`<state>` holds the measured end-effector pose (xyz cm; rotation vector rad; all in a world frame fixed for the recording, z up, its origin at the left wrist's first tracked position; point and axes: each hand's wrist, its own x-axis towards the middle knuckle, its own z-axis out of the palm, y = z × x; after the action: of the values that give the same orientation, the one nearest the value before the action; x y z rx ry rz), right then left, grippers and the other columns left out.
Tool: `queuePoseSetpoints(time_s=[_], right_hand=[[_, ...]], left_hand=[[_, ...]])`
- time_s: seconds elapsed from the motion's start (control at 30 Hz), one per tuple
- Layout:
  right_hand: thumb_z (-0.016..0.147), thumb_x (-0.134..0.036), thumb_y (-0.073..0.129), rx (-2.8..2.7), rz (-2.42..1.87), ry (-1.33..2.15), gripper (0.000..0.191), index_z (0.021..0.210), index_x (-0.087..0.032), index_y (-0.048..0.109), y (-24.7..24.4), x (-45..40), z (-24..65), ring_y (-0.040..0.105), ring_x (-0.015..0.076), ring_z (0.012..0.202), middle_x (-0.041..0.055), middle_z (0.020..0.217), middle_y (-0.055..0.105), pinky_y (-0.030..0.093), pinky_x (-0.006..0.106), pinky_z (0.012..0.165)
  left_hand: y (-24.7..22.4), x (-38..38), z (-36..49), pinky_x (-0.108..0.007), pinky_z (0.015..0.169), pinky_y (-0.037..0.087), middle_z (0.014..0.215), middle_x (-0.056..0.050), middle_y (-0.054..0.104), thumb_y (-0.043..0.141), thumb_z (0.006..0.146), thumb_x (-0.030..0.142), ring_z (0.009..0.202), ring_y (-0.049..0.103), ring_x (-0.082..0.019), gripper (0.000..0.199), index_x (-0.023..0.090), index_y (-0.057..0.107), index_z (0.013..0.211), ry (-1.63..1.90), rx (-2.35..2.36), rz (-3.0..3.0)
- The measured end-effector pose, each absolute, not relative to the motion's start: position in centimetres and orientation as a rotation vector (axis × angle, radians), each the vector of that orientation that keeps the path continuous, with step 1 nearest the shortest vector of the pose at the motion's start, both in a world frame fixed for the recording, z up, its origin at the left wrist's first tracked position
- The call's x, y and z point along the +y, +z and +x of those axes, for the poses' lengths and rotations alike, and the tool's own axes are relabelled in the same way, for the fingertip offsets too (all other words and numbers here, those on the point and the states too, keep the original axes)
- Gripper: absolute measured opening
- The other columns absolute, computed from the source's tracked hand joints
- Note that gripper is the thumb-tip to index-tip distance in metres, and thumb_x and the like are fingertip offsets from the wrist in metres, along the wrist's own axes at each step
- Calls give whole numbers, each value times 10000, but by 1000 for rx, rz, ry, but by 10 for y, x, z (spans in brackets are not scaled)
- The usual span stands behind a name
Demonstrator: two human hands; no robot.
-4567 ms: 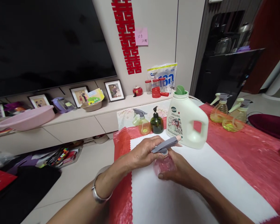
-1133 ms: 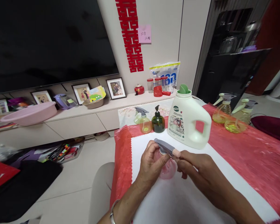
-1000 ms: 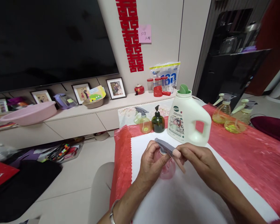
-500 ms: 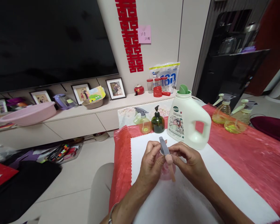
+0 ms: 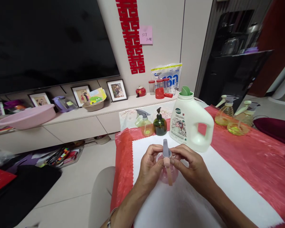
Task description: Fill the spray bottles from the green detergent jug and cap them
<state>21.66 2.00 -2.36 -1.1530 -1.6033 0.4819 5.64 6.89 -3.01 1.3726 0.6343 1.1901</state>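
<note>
A pink see-through spray bottle [image 5: 169, 178] with a grey and peach trigger head [image 5: 166, 151] stands upright on the white cloth in front of me. From the left, my left hand [image 5: 152, 163] has its fingers closed round the collar under the head. My right hand [image 5: 187, 160] pinches the same collar from the right with thumb and fingers. The collar is partly hidden by my fingers. Just beyond my hands stands a large pale green jug [image 5: 192, 126] with a green scoop [image 5: 185, 91] in its open mouth.
A yellow spray bottle [image 5: 146, 126] and a dark green pump bottle [image 5: 160, 123] stand at the table's far left. Two more spray bottles [image 5: 239, 122] are on the red cover [image 5: 249, 152] to the right. A ledge [image 5: 130, 100] with jars and frames runs behind.
The trigger head has turned a little, so its grey part and peach trigger now line up nearly straight toward me. Both hands stay at the collar, with fingers slightly shifted.
</note>
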Motion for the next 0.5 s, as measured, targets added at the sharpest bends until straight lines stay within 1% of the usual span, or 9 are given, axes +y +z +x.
queuePoseSetpoints(time_s=[0.1,0.2,0.33,0.5], right_hand=[[951,-242,623,-1601,-1164,482,115,1046,-206,677,-24,20,216,568,56,777,-7,920,603,469,167,704],[937,-245,632,-1588,-1179,475,79,981,-185,657,-24,20,215,557,59,758,-11,880,593,459,173,685],[913,-277,653,-1561,-1189,458,118,922,-162,625,-25,21,212,551,68,735,-9,842,583,454,182,657],[899,-294,668,-1533,-1202,456,156,892,-155,597,-26,21,210,539,68,712,-14,807,570,454,174,646]], left_hand=[[-29,69,54,-304,800,490,928,-40,648,746,824,488,844,614,-178,321,192,638,887,1195,625,1411],[-30,70,52,-310,821,490,963,-46,620,714,852,486,899,610,-191,307,193,668,933,1200,601,1454],[-35,72,49,-327,844,489,1008,-53,591,678,882,487,942,595,-206,304,203,692,987,1185,565,1488],[-36,72,49,-341,887,470,1045,-67,613,557,968,429,992,591,-221,278,212,698,1070,1140,571,1583]])
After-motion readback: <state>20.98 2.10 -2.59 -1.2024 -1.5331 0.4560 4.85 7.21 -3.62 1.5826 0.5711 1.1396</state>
